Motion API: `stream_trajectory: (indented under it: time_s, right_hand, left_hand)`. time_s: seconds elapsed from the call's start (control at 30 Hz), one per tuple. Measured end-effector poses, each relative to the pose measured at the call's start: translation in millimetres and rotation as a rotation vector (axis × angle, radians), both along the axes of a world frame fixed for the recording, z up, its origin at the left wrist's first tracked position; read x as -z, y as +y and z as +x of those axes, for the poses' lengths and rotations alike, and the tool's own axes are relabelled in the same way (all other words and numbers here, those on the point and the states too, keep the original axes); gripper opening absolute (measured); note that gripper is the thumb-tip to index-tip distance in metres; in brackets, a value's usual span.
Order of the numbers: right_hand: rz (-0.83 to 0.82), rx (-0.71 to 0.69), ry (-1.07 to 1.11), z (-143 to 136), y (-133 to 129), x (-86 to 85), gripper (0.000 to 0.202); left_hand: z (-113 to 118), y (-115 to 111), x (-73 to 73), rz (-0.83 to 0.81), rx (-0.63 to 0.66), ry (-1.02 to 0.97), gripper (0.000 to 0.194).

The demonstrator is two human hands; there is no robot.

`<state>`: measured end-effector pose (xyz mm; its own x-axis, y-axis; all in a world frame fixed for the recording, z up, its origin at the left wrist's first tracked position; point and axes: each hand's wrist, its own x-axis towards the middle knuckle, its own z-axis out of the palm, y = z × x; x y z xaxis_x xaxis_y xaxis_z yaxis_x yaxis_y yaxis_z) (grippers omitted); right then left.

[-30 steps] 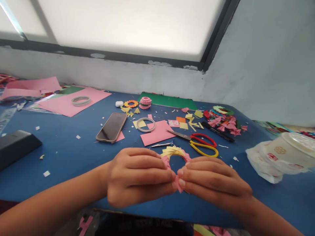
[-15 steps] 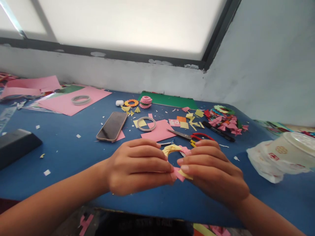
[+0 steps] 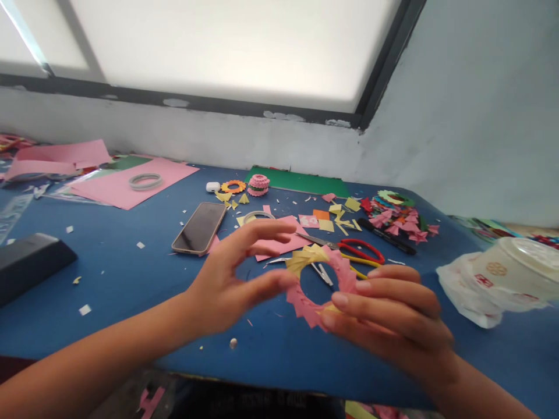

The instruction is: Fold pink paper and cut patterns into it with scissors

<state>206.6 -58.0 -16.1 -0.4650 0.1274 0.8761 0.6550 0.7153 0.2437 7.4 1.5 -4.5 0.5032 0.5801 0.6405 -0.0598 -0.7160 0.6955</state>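
While held up above the blue table (image 3: 131,323), paper ring (image 3: 345,269): mostly pink, yellow at upper left, pointed edge outward, pinched at lower right.
Right hand (image 3: 402,317): fingers drawn narrow on the rim, thumb hidden.
Left hand (image 3: 222,291): fingers spread wide, thumb tip at the ring's left edge; cannot tell whether touching.
Folds: best pressed lightly and evenly all round, with both sides supported; too hard a squeeze at one spot could probably bend the ring or loosen a piece.
Yellow bit by the right fingertips: likely worth pinching firmly before any turning of the ring.
Scissors (image 3: 337,245): lying just behind the ring; better slid aside for elbow room.
Cup (image 3: 526,273): printed with a tan flower-like emblem (image 3: 496,269) and a red mark (image 3: 484,280), too small to read.
Phone (image 3: 200,228): dark screen, nothing legible.
Black pen (image 3: 388,237): no readable lettering.
Dark cloth (image 3: 244,398) at the bottom edge: faint letter shapes, too blurred to read.
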Motion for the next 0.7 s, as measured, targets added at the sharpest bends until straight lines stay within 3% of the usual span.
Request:
stream_trajectory:
  time_s: [0.1,0.17,0.27,0.33,0.43,0.53,0.7]
  right_hand:
    - [0.044,-0.034,-0.054,-0.4,6.2,1.4,0.014]
    - [0.048,-0.061,-0.118,1.4,12.4,3.6,0.013]
    - [0.051,-0.095,-0.186,5.3,20.5,8.8,0.009]
    - [-0.002,-0.117,-0.097,5.8,22.9,13.9,0.026]
    - [-0.29,-0.124,0.261,0.5,21.6,21.0,0.038]
    - [-0.607,-0.116,0.517,-8.3,17.5,23.6,0.023]
    - [-0.784,-0.245,0.642,-19.1,13.0,19.9,0.019]
  left_hand:
    - [2.4,2.3,-0.7,-0.463,0.121,0.118,0.024]
    - [2.9,3.9,-1.0,-0.601,0.175,0.157,0.018]
    - [2.4,5.3,-0.8,-0.636,0.132,0.114,0.014]
    - [2.1,5.4,0.0,-0.623,0.094,0.098,0.013]
    - [2.9,4.2,2.2,-0.625,0.077,0.123,0.014]
    - [5.4,1.7,3.9,-0.65,0.062,0.165,0.016]
    - [8.5,-1.5,5.1,-0.666,0.08,0.139,0.018]
